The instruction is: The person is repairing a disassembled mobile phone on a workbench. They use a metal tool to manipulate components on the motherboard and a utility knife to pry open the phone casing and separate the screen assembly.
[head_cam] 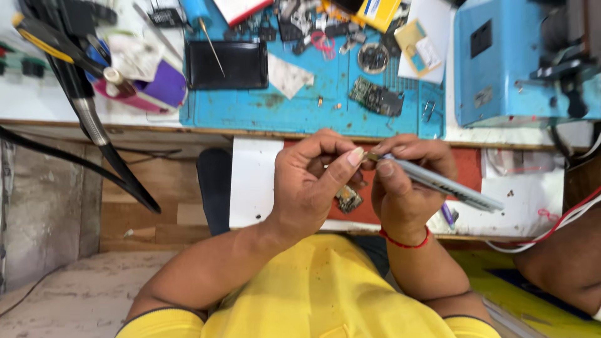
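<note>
The right hand (pixel 410 188) grips a grey tool (pixel 447 184), fingers closed around its handle, the shaft slanting out to the right. The left hand (pixel 313 178) pinches the tool's tip with thumb and forefinger, just above a small circuit board (pixel 348 199). Both hover before the bench edge. Beyond lie a blue mat (pixel 313 100), a black tray (pixel 226 64) and a blue machine (pixel 501 56).

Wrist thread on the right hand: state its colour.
Red; the thread circles the right hand's wrist, shown in the head view.

The left hand (pixel 313 181) hides most of the small circuit board (pixel 349 199); the grey tool's (pixel 447 185) tip is blurred
</note>
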